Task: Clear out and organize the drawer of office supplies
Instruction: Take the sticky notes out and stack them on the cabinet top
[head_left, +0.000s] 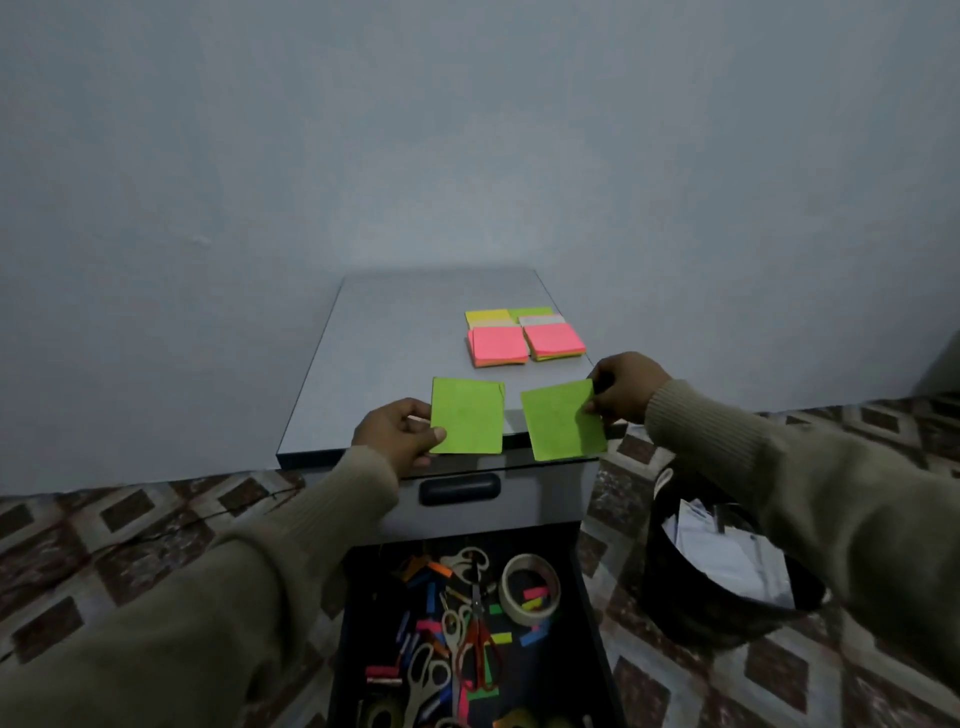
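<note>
My left hand (397, 434) pinches a green sticky note (467, 415) by its lower left edge, above the front of the grey cabinet top (374, 353). My right hand (623, 387) pinches a second green sticky note (563, 420) by its right edge, held beside the first. Stacks of pink, yellow and green sticky notes (524, 338) lie on the cabinet top behind them. Below, the open drawer (363, 634) holds scissors (475, 639), a roll of tape (530, 587) and several coloured paper strips.
A black bin (727, 618) with white papers inside stands on the patterned floor to the right of the drawer. A shut drawer with a dark handle (460, 488) sits above the open one. A plain wall rises behind the cabinet.
</note>
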